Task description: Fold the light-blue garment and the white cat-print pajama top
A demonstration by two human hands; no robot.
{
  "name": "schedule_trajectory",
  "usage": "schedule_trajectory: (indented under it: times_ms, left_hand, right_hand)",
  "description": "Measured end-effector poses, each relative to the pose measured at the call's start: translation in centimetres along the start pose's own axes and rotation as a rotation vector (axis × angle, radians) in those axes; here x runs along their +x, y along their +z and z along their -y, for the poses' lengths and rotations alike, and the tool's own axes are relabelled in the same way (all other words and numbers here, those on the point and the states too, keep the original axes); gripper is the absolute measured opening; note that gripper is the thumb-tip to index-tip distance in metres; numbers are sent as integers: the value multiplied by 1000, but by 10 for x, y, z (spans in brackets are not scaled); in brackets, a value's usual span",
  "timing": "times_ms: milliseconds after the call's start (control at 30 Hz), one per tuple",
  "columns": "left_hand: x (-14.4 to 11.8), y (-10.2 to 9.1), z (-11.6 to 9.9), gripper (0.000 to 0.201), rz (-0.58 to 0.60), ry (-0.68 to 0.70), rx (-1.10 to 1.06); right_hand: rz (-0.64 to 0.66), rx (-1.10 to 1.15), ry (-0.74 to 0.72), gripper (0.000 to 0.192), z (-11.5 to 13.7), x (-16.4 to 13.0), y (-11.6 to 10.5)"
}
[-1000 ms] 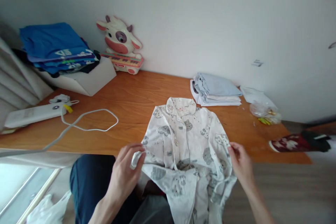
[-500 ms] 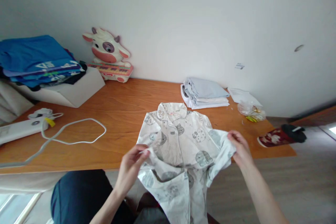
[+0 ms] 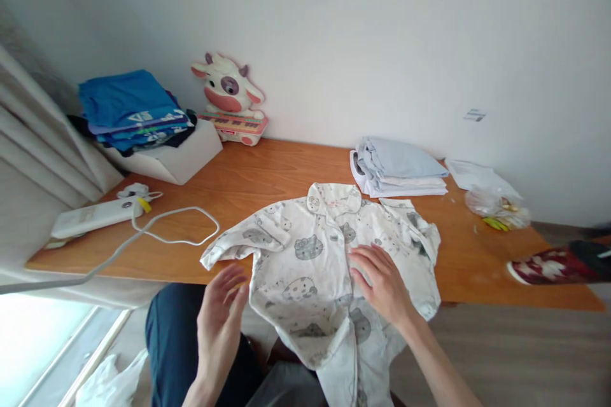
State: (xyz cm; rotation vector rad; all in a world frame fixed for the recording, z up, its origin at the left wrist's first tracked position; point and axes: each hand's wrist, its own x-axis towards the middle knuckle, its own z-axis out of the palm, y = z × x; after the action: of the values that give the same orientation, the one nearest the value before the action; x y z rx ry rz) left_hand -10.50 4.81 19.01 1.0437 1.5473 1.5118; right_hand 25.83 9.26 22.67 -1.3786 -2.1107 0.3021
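A white collared shirt (image 3: 310, 280) with grey cartoon-animal prints lies front up on the wooden table, collar toward the wall. Its lower part hangs over the table's near edge onto my lap. The sleeve at the left is spread outward; the one at the right is bent and bunched. Just left of the shirt's side, below the left sleeve, my left hand (image 3: 222, 318) is held open with nothing in it. My right hand (image 3: 382, 283) is open over the shirt's front, fingers stretched out near the button line; whether it presses on the cloth I cannot tell.
Folded light clothes (image 3: 401, 168) lie behind the shirt. At left are a blue clothes stack (image 3: 131, 108) on a white box (image 3: 186, 159), a cow toy keyboard (image 3: 231, 102) and a white cable (image 3: 176, 210). A red tumbler (image 3: 554, 267) and plastic bag (image 3: 499, 206) are at right.
Both hands have let go of the shirt's cloth. The left sleeve now lies spread out on the table. My right hand has moved left over the shirt's front, and the view has shifted left.
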Motion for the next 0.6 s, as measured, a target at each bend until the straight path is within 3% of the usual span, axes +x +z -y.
schedule_trajectory:
  times_ms: [100, 200, 267, 367, 500, 600]
  left_hand:
    - [-4, 16, -7, 30, 300, 162, 256]
    - [7, 38, -12, 33, 526, 442, 491]
    - [21, 52, -10, 41, 561, 569, 650]
    - [49, 70, 2, 50, 519, 572, 832]
    - [91, 95, 12, 49, 584, 582, 877]
    - [118, 110, 8, 44, 553, 614, 825]
  right_hand:
    - [26, -102, 49, 33, -26, 14, 7]
    - [20, -170, 155, 41, -74, 17, 2]
    - [48, -189, 199, 41, -102, 7, -3]
    - [64, -250, 256, 46, -127, -17, -9]
    - [17, -340, 314, 60, -134, -33, -18]
    - [-14, -308, 325, 52, -138, -22, -27]
